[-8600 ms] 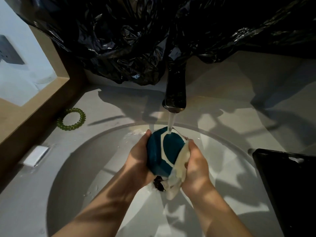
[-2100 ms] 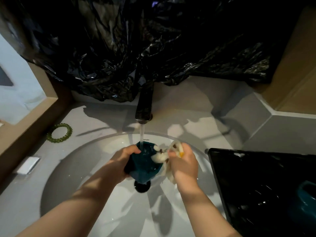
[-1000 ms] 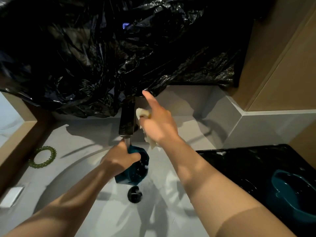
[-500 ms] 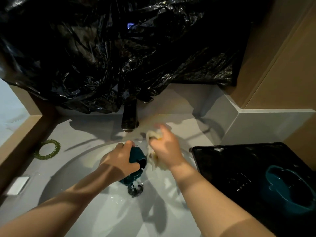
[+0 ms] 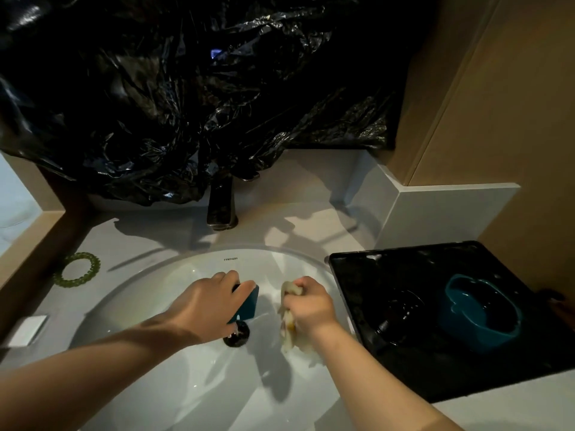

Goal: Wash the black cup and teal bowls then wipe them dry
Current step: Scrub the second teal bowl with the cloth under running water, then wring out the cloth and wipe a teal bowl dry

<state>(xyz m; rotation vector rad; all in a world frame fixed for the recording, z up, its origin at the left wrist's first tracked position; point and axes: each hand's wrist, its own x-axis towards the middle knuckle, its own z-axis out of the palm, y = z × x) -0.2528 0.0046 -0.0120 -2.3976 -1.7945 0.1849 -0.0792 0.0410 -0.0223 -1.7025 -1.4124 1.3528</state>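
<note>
**Teal bowl tipped over the drain, cloth squeezed beside it**

Over the basin (image 5: 186, 384), the left hand (image 5: 205, 309) has its fingers curled round 1 teal bowl (image 5: 247, 301), tipped on edge just above the drain (image 5: 237, 335). If the bowl is wet, a hold from above like this could let it slip and strike the basin. Just beside it, the right hand (image 5: 308, 306) has its fingers clamped on a pale cloth (image 5: 289, 325), and drips from it could re-wet anything it dries. On the bench (image 5: 513, 399), the black tray (image 5: 435, 353) holds the 2nd teal bowl (image 5: 479, 312) and a dark round shape, perhaps the black cup (image 5: 401, 315). A careless set-down there could knock them together.
</note>
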